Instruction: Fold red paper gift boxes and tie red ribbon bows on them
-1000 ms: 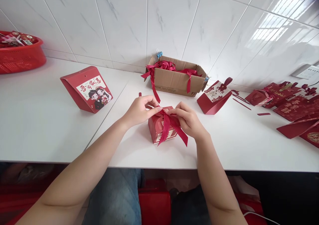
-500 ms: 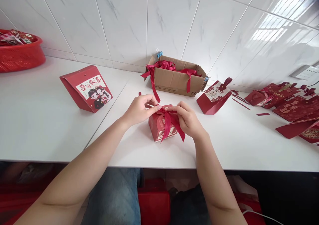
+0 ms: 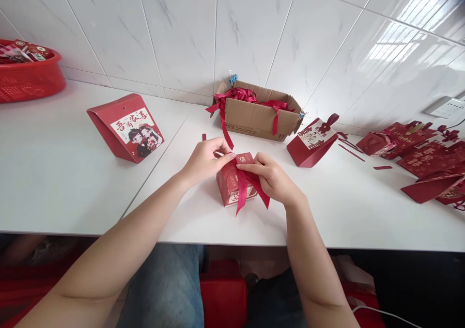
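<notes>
A small red gift box (image 3: 227,187) with printed lettering stands on the white table in front of me. Dark red ribbon (image 3: 242,192) crosses its top, and two tails hang over the front and right side. My left hand (image 3: 207,159) is at the box's upper left, thumb and forefinger pinching the ribbon. On the other side, my right hand (image 3: 273,175) has its forefinger reaching onto the ribbon's middle, with the other fingers curled around the ribbon on the right. The exact knot or loop is partly hidden by my fingers.
Behind the box, a cardboard box (image 3: 254,119) holds red ribbons. A red printed box (image 3: 125,129) stands left, another with a loop (image 3: 311,141) right. Several red boxes (image 3: 421,158) crowd the far right. A red basket (image 3: 32,82) of packets sits far left.
My right hand has shifted slightly down and its forefinger now presses at the ribbon's middle. More of the box top shows, and the front ribbon tail hangs lower. My left hand stays put.
</notes>
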`<move>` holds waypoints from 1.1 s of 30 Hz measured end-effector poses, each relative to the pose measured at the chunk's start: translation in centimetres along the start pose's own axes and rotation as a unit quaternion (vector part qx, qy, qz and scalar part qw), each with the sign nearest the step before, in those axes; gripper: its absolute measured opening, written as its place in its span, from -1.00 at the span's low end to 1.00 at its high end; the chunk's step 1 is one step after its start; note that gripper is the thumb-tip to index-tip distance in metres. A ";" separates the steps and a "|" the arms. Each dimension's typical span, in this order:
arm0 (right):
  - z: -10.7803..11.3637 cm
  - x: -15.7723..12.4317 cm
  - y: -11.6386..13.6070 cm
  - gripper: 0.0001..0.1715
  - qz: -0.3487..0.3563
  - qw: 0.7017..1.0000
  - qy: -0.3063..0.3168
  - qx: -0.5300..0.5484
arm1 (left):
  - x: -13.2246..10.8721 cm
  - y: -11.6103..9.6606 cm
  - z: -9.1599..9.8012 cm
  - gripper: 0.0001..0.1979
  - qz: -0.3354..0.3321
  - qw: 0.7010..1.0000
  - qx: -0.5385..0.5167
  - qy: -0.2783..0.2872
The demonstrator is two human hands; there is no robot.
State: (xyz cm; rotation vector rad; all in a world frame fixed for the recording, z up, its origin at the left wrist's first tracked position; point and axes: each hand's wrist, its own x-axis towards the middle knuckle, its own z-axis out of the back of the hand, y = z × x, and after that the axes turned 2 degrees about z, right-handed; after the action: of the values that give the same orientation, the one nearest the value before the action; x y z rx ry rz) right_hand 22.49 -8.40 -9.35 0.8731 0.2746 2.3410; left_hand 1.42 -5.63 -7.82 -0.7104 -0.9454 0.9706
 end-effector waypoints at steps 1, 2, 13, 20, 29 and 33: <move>0.0 0.0 0.0 -0.45 -0.006 1.000 -0.001 0.005 | 0.0 0.0 0.0 -0.81 0.000 1.000 -0.002 -0.001; 0.1 0.0 0.0 -0.46 -0.013 1.000 -0.005 0.011 | 0.0 0.0 0.0 -0.81 0.000 1.000 -0.006 -0.003; 0.0 -0.1 -0.4 -0.48 -0.018 0.999 -0.041 -0.004 | 0.0 -0.1 0.1 -0.80 -0.001 1.000 -0.014 0.014; 0.2 -0.1 -0.3 -0.42 -0.016 0.999 -0.030 -0.016 | -0.1 0.0 -0.1 -0.80 -0.018 1.000 0.000 0.018; 0.5 -0.2 -0.2 -0.41 -0.028 1.000 0.000 0.014 | 0.0 0.5 0.0 -0.78 -0.027 1.000 0.008 0.003; 0.9 -0.3 -0.1 -0.40 -0.033 0.998 0.025 0.049 | 0.0 0.5 0.0 -0.80 -0.030 1.000 0.002 0.002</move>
State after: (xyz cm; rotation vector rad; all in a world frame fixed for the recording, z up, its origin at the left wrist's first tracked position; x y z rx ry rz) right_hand 23.30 -8.51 -8.83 0.8401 0.4350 2.3060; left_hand 1.18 -5.45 -8.29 -0.6768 -0.9561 0.9189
